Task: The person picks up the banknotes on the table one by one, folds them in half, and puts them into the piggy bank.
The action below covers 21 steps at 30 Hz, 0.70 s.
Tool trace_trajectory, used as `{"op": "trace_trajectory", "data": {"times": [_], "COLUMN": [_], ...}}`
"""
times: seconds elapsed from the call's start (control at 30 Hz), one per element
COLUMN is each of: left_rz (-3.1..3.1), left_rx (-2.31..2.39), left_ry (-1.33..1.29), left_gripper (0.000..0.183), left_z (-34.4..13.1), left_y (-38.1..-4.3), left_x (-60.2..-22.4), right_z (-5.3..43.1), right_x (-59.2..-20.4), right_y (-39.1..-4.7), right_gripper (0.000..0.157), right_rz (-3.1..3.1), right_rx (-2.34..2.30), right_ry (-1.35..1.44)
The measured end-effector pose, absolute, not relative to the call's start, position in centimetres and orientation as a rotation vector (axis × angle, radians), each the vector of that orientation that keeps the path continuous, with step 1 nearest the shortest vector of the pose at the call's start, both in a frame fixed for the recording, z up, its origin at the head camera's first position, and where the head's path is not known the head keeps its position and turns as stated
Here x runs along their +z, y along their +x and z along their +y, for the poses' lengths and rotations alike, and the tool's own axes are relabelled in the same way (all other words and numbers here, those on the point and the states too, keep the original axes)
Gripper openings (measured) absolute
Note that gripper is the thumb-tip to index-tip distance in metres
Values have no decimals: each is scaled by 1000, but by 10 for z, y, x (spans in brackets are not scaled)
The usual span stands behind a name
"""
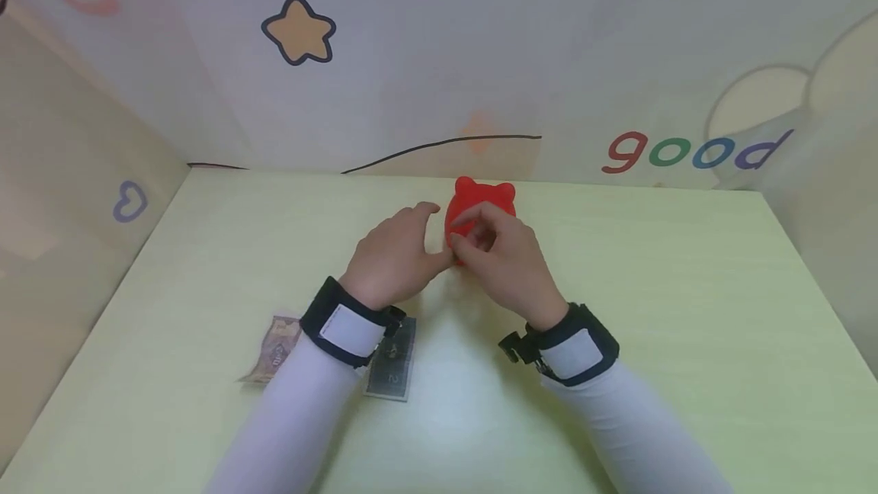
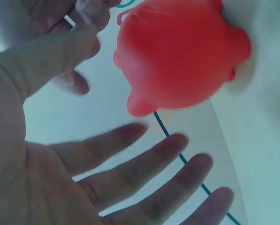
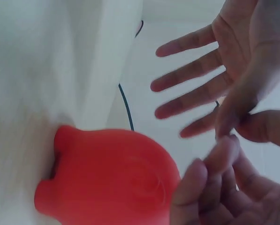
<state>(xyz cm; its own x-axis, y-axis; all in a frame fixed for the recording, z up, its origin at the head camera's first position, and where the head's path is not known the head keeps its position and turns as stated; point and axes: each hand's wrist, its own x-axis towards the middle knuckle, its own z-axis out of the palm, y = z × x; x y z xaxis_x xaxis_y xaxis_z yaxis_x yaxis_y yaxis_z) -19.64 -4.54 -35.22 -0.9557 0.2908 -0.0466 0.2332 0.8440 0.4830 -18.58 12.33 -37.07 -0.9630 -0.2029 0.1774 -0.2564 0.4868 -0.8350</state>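
Note:
A red piggy bank [image 1: 488, 194] with small rounded ears stands near the back of the table. My left hand [image 1: 392, 259] is just left of it, its four fingers extended and spread apart in both wrist views. The left thumb reaches across to the fingertips of my right hand [image 1: 513, 264], which is in front of the bank with its fingers bent. In the right wrist view the left thumb tip meets the right thumb and fingers beside the bank [image 3: 109, 176]. Whether something small lies between those fingertips is hidden.
A brownish banknote [image 1: 277, 348], partly curled up, lies on the table [image 1: 686, 326] at the left. Beside it is a darker grey-green banknote [image 1: 392, 366], partly under the left wristband. Behind the table rises a pale wall [image 1: 439, 44] with printed drawings.

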Motion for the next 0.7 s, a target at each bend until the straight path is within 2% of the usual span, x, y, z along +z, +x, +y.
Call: {"op": "trace_trajectory", "data": {"times": [0.13, 0.43, 0.7], "left_rz": [2874, 2739, 2665], "left_rx": [709, 586, 526], "left_ry": [473, 574, 479], "left_gripper": [51, 33, 26], "left_z": [-63, -93, -103], "left_y": [-189, -175, -169], "left_x": [-352, -356, -369], "right_z": [118, 106, 98], "right_x": [-374, -383, -396], "right_y": [-183, -178, -176], "right_gripper": [14, 18, 23], "right_rz": [-2724, -2996, -3174], "right_rx": [1536, 1431, 1341], "right_ry": [530, 734, 827]}}
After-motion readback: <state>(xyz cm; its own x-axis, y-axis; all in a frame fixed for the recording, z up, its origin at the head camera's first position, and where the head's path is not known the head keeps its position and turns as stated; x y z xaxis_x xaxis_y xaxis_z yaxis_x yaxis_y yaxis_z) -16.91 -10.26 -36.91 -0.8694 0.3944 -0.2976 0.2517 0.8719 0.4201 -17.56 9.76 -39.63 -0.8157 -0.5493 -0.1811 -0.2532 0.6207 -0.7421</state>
